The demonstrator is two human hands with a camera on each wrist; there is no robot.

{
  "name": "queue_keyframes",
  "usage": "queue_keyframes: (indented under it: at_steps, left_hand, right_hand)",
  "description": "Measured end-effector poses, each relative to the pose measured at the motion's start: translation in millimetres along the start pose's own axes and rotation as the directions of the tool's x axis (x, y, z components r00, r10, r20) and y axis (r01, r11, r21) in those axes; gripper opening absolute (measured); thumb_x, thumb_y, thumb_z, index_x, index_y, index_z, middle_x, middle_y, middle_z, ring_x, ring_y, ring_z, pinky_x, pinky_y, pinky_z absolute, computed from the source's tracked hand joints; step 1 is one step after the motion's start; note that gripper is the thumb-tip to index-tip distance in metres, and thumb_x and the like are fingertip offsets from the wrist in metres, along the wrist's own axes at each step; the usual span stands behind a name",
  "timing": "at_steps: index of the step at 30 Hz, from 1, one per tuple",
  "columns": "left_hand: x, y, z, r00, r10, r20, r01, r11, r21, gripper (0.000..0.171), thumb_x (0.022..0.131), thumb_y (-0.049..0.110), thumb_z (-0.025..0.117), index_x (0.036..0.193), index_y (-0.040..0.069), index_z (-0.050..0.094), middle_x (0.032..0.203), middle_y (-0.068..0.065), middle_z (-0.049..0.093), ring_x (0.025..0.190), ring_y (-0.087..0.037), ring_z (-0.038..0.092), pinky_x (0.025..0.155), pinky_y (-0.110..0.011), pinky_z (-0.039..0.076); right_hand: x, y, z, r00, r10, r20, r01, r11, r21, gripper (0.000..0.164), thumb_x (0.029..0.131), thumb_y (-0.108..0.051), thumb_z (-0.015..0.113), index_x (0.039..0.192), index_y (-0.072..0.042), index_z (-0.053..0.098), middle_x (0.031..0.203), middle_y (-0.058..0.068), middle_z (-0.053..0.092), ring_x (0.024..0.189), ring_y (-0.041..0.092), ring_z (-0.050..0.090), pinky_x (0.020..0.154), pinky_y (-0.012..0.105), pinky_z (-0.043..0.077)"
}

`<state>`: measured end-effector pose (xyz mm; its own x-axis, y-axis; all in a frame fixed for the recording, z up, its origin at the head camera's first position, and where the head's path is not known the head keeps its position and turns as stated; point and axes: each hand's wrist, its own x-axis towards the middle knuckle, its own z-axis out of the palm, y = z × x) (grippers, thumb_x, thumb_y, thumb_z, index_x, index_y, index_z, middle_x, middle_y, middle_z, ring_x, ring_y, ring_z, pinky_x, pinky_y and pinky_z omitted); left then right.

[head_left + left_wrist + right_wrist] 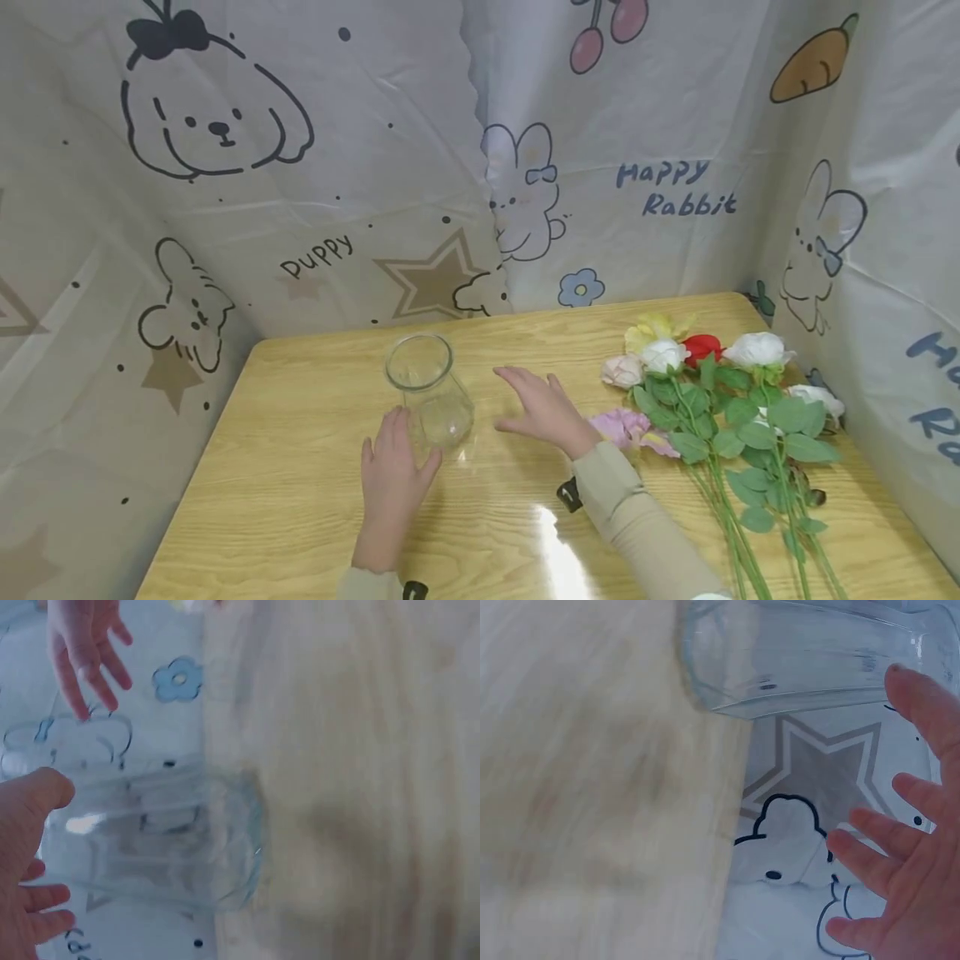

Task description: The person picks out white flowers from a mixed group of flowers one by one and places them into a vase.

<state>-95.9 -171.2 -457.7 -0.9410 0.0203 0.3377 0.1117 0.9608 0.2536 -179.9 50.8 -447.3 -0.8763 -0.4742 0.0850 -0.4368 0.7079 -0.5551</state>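
A clear glass vase (438,408) with a wide rim stands upright on the wooden table, nothing inside it. My left hand (393,471) is at the vase's near left side, thumb apart from the fingers; whether the fingertips touch the glass I cannot tell. In the left wrist view the vase (165,840) lies just beyond the thumb and fingers. To the right of the vase, apart from it, my right hand (543,408) hovers with spread fingers and holds nothing. The right wrist view shows this hand (907,855) with the vase (802,660) beyond the thumb.
Artificial flowers with long green stems (720,500) lie on the table's right side, among them a red flower (702,347), a white one (757,350) and a pink one (622,427) near my right wrist. A printed cloth (360,108) hangs around the wooden table (277,467).
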Motion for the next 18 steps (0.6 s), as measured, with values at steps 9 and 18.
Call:
queue_keyframes:
  at_steps: [9,18]
  left_hand:
    - [32.1,-36.8,-2.1,0.974,-0.103,0.201,0.190,0.852,-0.487,0.088,0.079,0.033,0.063,0.140,0.001,0.009,0.148,-0.025,0.011,0.136,-0.041,0.014,0.109,-0.056,0.023]
    - [47.8,-44.3,5.9,0.940,-0.081,0.331,0.280,0.738,-0.614,0.091,0.078,0.034,0.065,0.143,0.017,0.005,0.152,-0.014,0.009,0.136,-0.041,0.013,0.106,-0.064,0.020]
  right_hand:
    - [37.7,-18.6,-7.3,0.994,-0.018,0.111,0.014,0.999,0.036,0.081,0.069,-0.036,0.070,0.138,-0.018,0.030,0.143,0.007,0.038,0.130,0.026,0.036,0.107,0.063,0.021]
    - [65.0,-30.2,-11.8,0.984,-0.056,0.169,0.040,0.995,0.094,0.082,0.069,-0.032,0.071,0.138,-0.012,0.030,0.143,0.009,0.037,0.129,0.027,0.038,0.108,0.049,0.031]
